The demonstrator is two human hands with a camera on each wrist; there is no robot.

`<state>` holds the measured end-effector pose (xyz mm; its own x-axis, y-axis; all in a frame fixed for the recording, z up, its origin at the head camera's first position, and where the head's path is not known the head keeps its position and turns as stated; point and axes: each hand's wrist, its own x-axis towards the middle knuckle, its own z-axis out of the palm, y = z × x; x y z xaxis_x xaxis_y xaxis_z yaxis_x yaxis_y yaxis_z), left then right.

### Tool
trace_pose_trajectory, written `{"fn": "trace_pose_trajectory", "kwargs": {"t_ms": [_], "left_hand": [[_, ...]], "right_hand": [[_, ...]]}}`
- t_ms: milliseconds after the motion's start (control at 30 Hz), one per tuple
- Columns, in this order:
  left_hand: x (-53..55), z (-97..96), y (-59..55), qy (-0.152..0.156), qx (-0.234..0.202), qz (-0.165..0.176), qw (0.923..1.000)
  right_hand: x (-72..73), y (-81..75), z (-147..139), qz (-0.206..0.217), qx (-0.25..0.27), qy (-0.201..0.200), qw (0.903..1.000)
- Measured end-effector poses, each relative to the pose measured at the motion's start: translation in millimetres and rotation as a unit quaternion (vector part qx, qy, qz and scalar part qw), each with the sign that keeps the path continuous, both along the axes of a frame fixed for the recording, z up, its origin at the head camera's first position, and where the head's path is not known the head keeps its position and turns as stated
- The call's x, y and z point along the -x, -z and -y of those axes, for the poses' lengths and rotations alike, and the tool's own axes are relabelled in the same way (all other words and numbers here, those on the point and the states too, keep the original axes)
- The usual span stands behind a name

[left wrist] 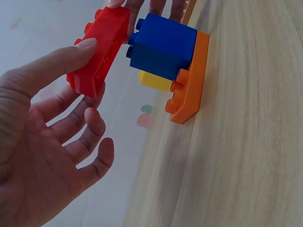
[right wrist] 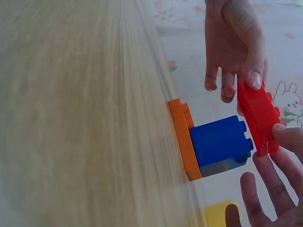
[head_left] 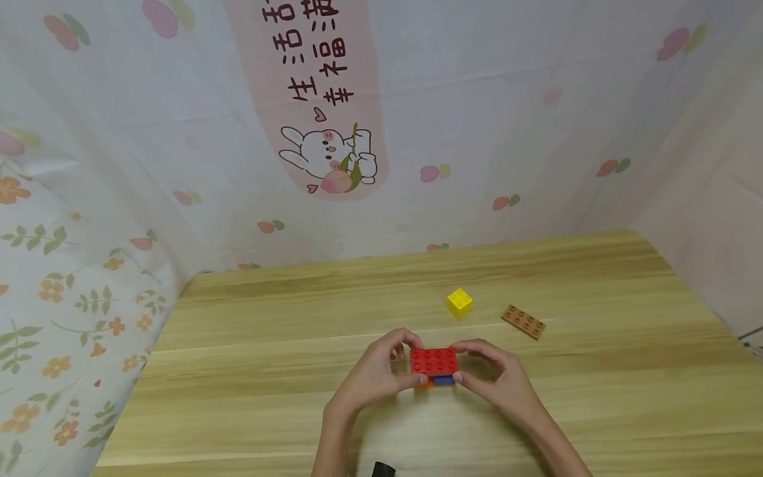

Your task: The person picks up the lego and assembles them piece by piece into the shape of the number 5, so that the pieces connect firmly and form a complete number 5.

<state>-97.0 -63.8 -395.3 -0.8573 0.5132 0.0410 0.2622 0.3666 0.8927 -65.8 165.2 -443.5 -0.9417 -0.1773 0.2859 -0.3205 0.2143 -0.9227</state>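
Note:
A flat red toy building brick (head_left: pixel 433 362) with two rows of studs is held level between both hands. My left hand (head_left: pixel 381 371) pinches its left end between thumb and fingers. At the opposite end, my right hand (head_left: pixel 499 379) pinches it the same way. Under it, a blue brick (left wrist: pixel 163 45) stands on one end of a thin orange plate (right wrist: pixel 183 142) that lies on the table. Both wrist views show a gap between the red brick and the blue brick's studs. From the head view, the red brick hides most of the blue and orange pieces.
Beyond the hands sits a small yellow brick (head_left: pixel 459 303), with a brown studded plate (head_left: pixel 523 322) to its right. A black object (head_left: pixel 383 470) is partly cut off at the front edge of the view. Printed cloth (head_left: pixel 477 119) hangs behind the wooden table (head_left: pixel 238 371).

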Motion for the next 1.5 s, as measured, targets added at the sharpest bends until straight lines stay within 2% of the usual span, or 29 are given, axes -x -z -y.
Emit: {"fn": "trace_pose_trajectory", "kwargs": {"t_ms": [133,167,433,567,933,1500], "left_hand": [[-0.2,1.0,0.7,0.004,0.002,0.004,1.0000],[1.5,1.8,5.5,0.006,0.003,-0.001,1.0000],[3.3,2.3,10.0,0.007,0.010,-0.016,0.9998],[3.3,1.9,10.9,0.003,0.014,-0.016,0.9998],[5.6,-5.7,14.8,0.017,0.020,-0.029,0.9992],[6.1,-5.3,12.6,0.005,0.007,-0.005,1.0000]], "right_hand": [[-0.3,0.6,0,-0.002,-0.009,0.000,1.0000],[-0.3,0.7,0,-0.001,-0.011,0.000,0.9999],[0.3,2.2,1,0.006,-0.028,0.007,0.9996],[0.9,3.1,2,0.006,-0.019,0.000,0.9998],[0.7,3.0,-5,-0.010,-0.009,-0.009,0.9999],[5.2,6.7,-5,-0.021,-0.018,-0.021,0.9994]]}}
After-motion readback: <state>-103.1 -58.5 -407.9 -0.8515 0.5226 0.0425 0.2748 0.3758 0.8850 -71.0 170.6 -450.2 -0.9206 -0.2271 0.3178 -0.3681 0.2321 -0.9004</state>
